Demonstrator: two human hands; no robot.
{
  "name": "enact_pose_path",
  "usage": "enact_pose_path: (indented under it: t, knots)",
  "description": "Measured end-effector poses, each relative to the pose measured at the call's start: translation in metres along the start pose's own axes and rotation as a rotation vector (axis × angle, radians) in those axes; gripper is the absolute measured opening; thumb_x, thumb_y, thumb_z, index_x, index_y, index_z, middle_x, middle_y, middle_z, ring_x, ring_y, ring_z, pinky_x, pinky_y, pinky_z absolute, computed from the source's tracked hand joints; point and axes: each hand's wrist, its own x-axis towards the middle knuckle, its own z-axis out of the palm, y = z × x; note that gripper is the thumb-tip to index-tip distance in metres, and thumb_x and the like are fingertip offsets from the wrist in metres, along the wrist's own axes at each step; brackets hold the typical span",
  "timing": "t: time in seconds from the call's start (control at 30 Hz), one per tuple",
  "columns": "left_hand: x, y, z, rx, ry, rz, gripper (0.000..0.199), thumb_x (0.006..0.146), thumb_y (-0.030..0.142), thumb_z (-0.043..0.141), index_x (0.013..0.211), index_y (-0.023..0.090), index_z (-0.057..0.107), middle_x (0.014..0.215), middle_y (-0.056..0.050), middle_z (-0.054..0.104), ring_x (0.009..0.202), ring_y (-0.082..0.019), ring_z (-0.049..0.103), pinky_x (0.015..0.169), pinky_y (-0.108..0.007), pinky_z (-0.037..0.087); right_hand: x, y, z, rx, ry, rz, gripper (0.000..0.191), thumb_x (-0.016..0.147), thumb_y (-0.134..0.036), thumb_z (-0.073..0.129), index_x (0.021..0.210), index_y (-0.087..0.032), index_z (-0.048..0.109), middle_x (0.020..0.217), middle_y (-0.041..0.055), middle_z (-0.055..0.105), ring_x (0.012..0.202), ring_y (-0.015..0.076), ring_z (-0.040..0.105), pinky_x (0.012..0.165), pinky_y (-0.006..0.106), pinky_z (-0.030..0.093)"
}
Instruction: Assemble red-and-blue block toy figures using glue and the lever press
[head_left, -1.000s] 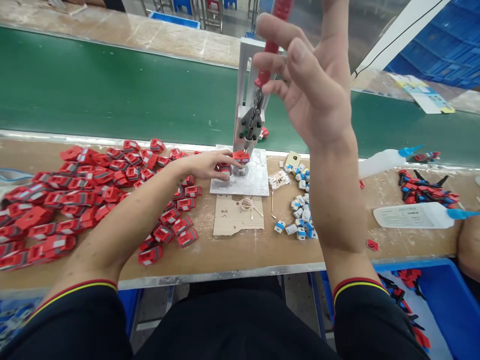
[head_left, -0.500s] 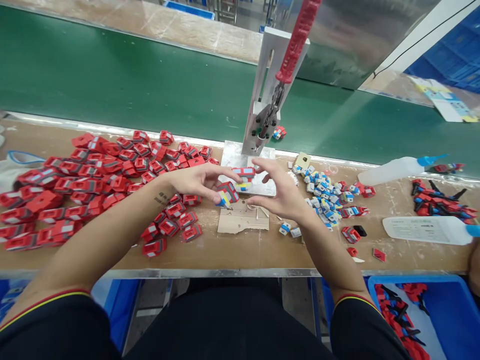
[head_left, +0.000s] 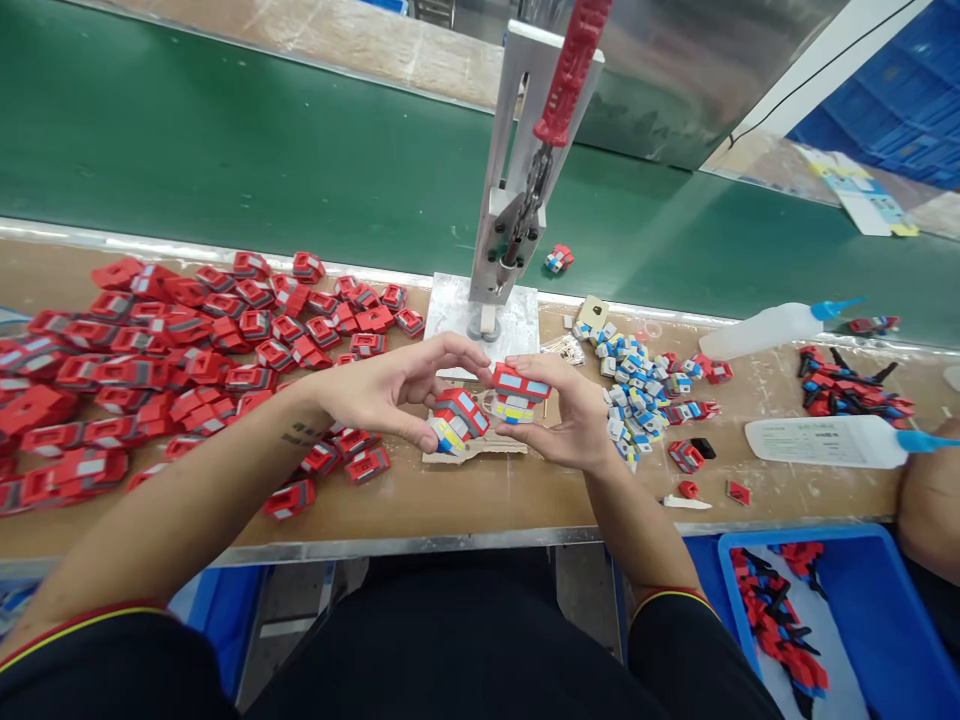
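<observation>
My left hand (head_left: 390, 396) is closed around a small toy car part (head_left: 463, 414) with a red and grey top and a yellow, white and blue end. My right hand (head_left: 574, 418) grips a second toy part (head_left: 519, 392) of the same look, red above and yellow-white below. The two parts are held side by side, a small gap apart, over a torn piece of cardboard (head_left: 472, 455). Just behind the hands stands a toggle press (head_left: 501, 225) with a red handle, bolted to a metal base plate (head_left: 442, 300).
Many red toy shells (head_left: 180, 345) cover the left of the bench. To the right lie small blue-and-white pieces (head_left: 637, 385) and two glue bottles (head_left: 825, 442). A blue bin (head_left: 870, 600) holds red and black parts. A green conveyor belt (head_left: 300, 150) runs behind; another person's arm (head_left: 926, 500) shows at right.
My right hand, open beside the second toy part before, has closed on that part. Both hands are lower in view and nearer to me. The camera view has shifted slightly.
</observation>
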Motion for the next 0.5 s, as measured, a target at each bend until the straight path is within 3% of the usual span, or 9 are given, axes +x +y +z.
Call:
enact_pose_path:
  t: [0.3, 0.5]
  knots:
    - [-0.0028, -0.0025, -0.0044, 0.017, 0.032, 0.009, 0.083, 0.082, 0.033, 0.097, 0.158, 0.034, 0.061, 0.145, -0.018, 0.071, 0.101, -0.026, 0.085, 0.076, -0.027, 0.072, -0.0043, 0.0017, -0.0028, -0.103, 0.026, -0.002, 0.059, 0.089, -0.047, 0.088, 0.14, -0.031, 0.065, 0.129, 0.0095, 0.082, 0.117, 0.0303, 0.08, 0.099, 0.053, 0.068]
    - [-0.0027, -0.0016, -0.0068, 0.032, 0.116, -0.047, 0.074, 0.082, 0.031, 0.097, 0.15, 0.027, 0.068, 0.14, -0.017, 0.074, 0.109, -0.03, 0.083, 0.091, -0.037, 0.072, -0.0033, 0.0034, -0.0041, -0.086, 0.046, 0.006, 0.059, 0.088, -0.041, 0.089, 0.141, -0.032, 0.065, 0.129, 0.0083, 0.082, 0.118, 0.0297, 0.079, 0.099, 0.053, 0.068]
